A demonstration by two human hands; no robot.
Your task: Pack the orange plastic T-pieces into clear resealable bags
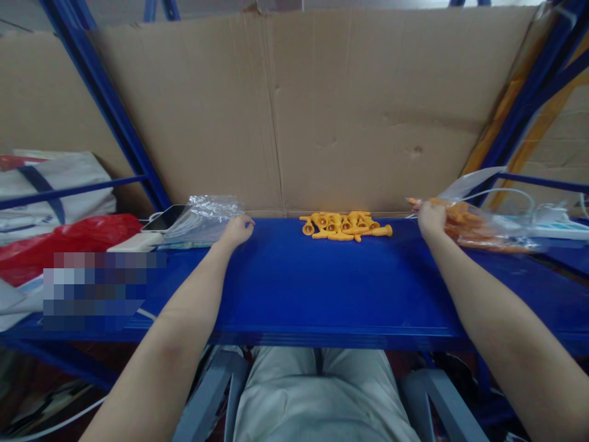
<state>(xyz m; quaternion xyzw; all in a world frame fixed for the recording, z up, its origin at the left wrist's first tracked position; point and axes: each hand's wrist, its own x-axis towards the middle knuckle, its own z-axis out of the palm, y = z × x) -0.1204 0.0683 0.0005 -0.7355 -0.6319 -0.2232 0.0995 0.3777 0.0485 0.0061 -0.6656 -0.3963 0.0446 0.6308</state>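
Observation:
My left hand (237,231) rests at the left of the blue shelf, its fingers loosely bent and slightly apart, beside a stack of clear plastic bags (209,222). Nothing shows in it. On the right, my right hand (431,218) is closed at the mouth of a clear bag (499,236) filled with orange plastic pieces. An orange toy horn (413,201) pokes out past its fingertips; most of that piece is hidden. Between both hands, a small pile of orange-yellow toy horns (343,226) lies near the back of the shelf.
A cardboard panel (345,110) closes off the back, between blue metal posts (115,116). To the left are a phone (166,218), a red plastic bag (78,239) and a white bag (83,178). A white power strip (559,228) with cables sits at far right.

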